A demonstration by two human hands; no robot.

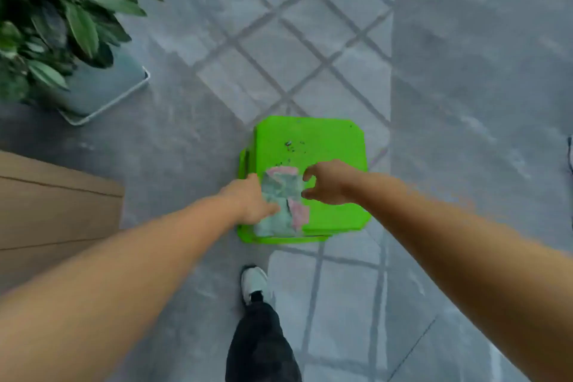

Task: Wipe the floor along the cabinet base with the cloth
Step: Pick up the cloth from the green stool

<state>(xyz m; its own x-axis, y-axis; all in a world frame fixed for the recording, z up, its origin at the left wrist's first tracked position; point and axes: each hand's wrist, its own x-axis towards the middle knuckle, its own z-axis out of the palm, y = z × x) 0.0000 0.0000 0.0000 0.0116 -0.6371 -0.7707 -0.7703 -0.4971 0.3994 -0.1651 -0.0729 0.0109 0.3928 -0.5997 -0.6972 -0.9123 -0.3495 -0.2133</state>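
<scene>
A crumpled pale green and pink cloth (283, 198) lies on the near left part of a bright green plastic stool (328, 146) standing on the grey floor. My left hand (251, 198) rests against the cloth's left side, its fingers partly under or on the fabric. My right hand (328, 183) hovers at the cloth's right edge with thumb and fingers curled apart, holding nothing. A wooden cabinet corner (55, 205) shows at the left edge. The picture is blurred.
A leafy potted plant (52, 22) in a grey square planter (105, 93) stands at the upper left. My leg and a white shoe (254, 282) are just below the stool. Dark specks lie on the stool top. A black cable (570, 155) shows at the right edge.
</scene>
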